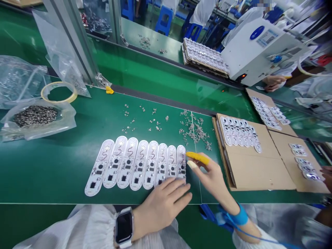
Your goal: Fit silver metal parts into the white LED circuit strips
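The left hand (166, 202) lay palm down, fingers (178, 185) extended toward the right; the right hand (211, 173) pointed thumb (195, 167) and forefinger (199, 157) left, tips close together.

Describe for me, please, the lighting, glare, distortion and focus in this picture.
Head view: circuit boards fairly crisp under bright light; head view: pale glare on the clear plastic bag beside the metal post; head view: that post leans, perhaps from camera tilt or wide-angle distortion; head view: top-right corner dark, blue stools in the background somewhat soft.
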Tool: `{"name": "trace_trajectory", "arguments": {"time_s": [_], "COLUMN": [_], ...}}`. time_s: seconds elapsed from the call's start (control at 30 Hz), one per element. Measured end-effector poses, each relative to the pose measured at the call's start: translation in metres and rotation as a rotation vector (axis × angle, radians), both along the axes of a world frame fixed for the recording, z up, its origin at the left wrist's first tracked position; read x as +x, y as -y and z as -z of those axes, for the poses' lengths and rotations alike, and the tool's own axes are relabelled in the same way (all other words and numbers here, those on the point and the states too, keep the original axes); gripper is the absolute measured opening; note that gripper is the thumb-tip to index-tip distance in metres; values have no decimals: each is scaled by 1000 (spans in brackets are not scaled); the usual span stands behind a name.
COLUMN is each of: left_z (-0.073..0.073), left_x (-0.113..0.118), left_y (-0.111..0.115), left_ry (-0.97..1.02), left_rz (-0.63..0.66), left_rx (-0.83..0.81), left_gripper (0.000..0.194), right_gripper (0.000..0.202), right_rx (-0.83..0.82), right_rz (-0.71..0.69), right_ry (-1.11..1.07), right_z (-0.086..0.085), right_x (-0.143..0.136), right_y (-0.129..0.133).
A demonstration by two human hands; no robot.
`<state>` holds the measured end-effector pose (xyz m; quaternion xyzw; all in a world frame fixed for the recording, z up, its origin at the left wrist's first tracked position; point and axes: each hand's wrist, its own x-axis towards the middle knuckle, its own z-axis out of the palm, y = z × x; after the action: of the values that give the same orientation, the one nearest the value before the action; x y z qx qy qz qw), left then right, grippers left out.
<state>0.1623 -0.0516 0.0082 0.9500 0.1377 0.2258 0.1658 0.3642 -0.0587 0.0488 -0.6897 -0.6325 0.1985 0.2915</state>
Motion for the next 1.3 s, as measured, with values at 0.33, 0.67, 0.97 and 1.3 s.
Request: {"name": "trace_trajectory", "arguments": {"time_s": [0.33, 0.67, 0.97, 1.3], "left_z": [-5, 3, 20, -29], "left_x": [-44, -65, -80, -81], "left_y": [-15, -7, -6, -25], "left_ry": [-169, -84, 155, 149], "left_rz": [-227, -144, -5, 95], "left_rx": [182, 201, 222, 216], "left_gripper": [40, 32, 31, 24], "right_gripper": [63, 31, 29, 37], "right_rx": [188, 434, 531, 431], "right_rz": [-268, -270, -310, -338], "right_ry": [406, 473, 495, 538], "right_z": [44, 63, 57, 21], "right_x": [-43, -56, -58, -53], "right_y": [67, 83, 94, 96]}}
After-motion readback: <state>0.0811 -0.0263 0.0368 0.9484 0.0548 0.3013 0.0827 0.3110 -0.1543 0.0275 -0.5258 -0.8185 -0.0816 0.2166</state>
